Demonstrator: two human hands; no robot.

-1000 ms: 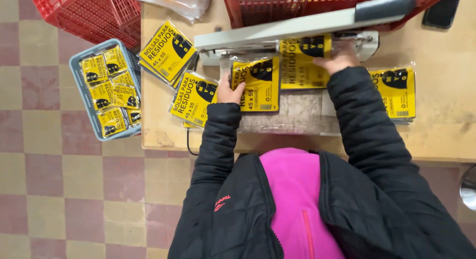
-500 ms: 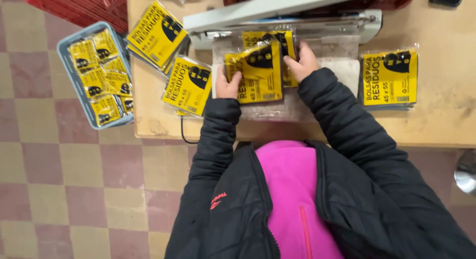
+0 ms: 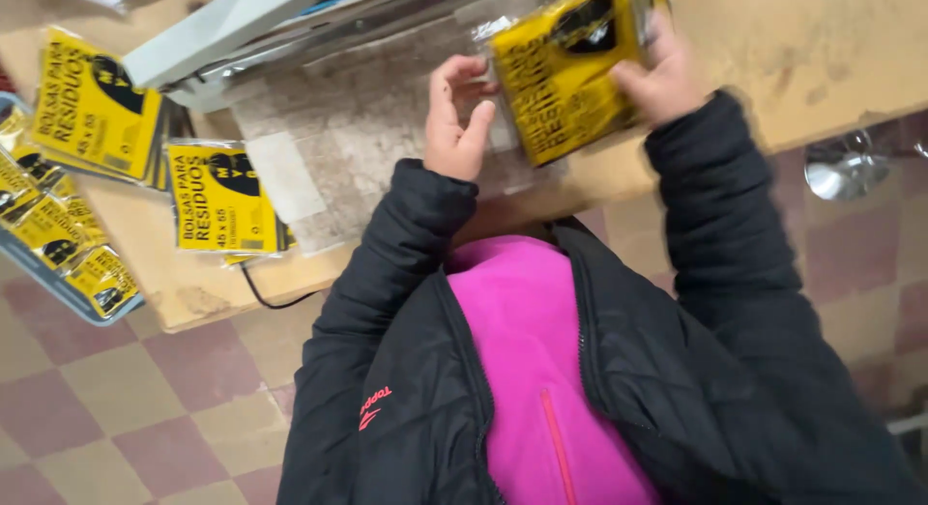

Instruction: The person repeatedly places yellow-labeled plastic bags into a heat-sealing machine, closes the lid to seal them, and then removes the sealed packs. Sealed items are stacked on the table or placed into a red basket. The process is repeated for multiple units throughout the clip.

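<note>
Nearest to the camera, a black quilted jacket (image 3: 406,389) over a pink fleece top (image 3: 541,370) is seen, with both sleeves stretched forward over the edge of a worn wooden table (image 3: 773,70). The left hand (image 3: 456,118) is held with its fingers loosely curled and half open; only the fingertips seem to touch the clear plastic edge of the packet, so no firm grip is seen. The right hand (image 3: 662,70) is closed on the flat yellow and black plastic packet (image 3: 565,75), thumb in front and fingers behind, and the packet is lifted a little above the table, tilted.

The packet is judged light, thin and flexible, with a smooth, probably slippery film; it is best taken at the side edges, where the seal is stiffer.

Further left, another yellow packet (image 3: 220,198) lies on the table, near a stack of the same kind (image 3: 97,109) and a blue-grey tray (image 3: 97,312) with more packets. Behind, the grey arm of a sealing machine (image 3: 222,31) is seen.
</note>
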